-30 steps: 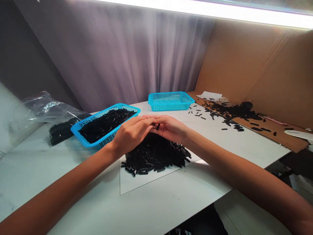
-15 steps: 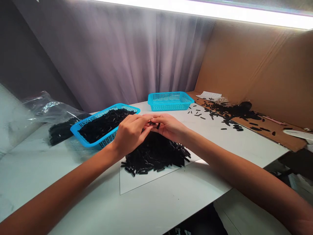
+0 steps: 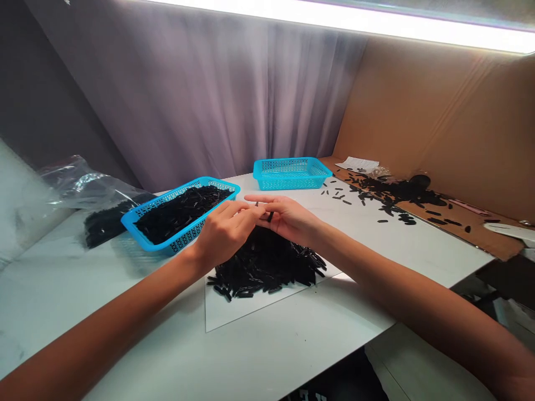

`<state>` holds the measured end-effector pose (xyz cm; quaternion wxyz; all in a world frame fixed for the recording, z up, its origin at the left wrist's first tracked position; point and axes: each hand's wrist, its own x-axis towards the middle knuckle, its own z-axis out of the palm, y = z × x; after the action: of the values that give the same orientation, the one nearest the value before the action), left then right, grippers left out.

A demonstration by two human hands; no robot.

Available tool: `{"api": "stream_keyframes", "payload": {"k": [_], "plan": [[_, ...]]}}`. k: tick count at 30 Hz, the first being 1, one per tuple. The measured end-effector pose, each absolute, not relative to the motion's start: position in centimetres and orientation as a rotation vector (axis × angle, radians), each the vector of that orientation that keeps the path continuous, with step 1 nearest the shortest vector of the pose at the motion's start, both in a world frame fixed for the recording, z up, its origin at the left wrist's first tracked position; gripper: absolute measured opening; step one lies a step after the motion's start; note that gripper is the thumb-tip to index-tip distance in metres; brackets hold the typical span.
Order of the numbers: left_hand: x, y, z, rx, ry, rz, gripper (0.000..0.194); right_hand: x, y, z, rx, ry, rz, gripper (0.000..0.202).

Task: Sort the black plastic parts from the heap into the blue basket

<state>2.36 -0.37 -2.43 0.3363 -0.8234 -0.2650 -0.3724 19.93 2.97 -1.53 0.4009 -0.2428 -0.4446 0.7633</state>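
Both hands meet above a heap of small black strips (image 3: 271,267) lying on a white sheet (image 3: 221,317). My left hand (image 3: 223,231) is closed, thumb and fingertips pressed together against the right fingers. A dark tip shows by its fingertips, but what it pinches is mostly hidden. My right hand (image 3: 290,220) is turned partly palm up, its index finger stretched out and the other fingers curled. Between those curled fingers sits a small black strip (image 3: 271,215). Left of the hands, a blue basket (image 3: 144,242) is filled with similar black strips.
Behind the hands stands a second blue basket (image 3: 292,181). Scattered black pieces (image 3: 401,192) lie at the right on cardboard (image 3: 505,242) and the white table (image 3: 438,250). A clear plastic bag (image 3: 96,189) with black contents rests at the left. A bright lamp (image 3: 334,19) hangs overhead.
My left thumb and fingertips have closed in over the dark pieces seen earlier between the hands. The right index finger now stands out straighter. Baskets and heap look the same.
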Motion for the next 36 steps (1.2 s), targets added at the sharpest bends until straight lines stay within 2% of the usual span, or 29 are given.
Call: {"api": "stream_keyframes", "payload": {"k": [4, 13, 19, 36], "plan": [[2.3, -0.3, -2.2, -2.126, -0.595, -0.937, 0.012, 19.9, 2.8, -1.5, -0.624, -1.097, 1.936, 0.037], [2.0, 0.2, -2.2, -2.233, -0.479, -0.893, 0.014, 19.8, 3.1, -2.0, -0.618, -1.059, 1.926, 0.034], [2.2, 0.1, -2.6, -2.219, -0.745, -1.133, 0.027, 19.9, 2.8, -1.7, -0.591, -1.142, 1.827, 0.034], [3.0, -0.5, -2.4, -2.267, -1.123, -1.33, 0.033, 19.7, 2.5, -1.5, -0.503, -1.268, 1.741, 0.03]]}}
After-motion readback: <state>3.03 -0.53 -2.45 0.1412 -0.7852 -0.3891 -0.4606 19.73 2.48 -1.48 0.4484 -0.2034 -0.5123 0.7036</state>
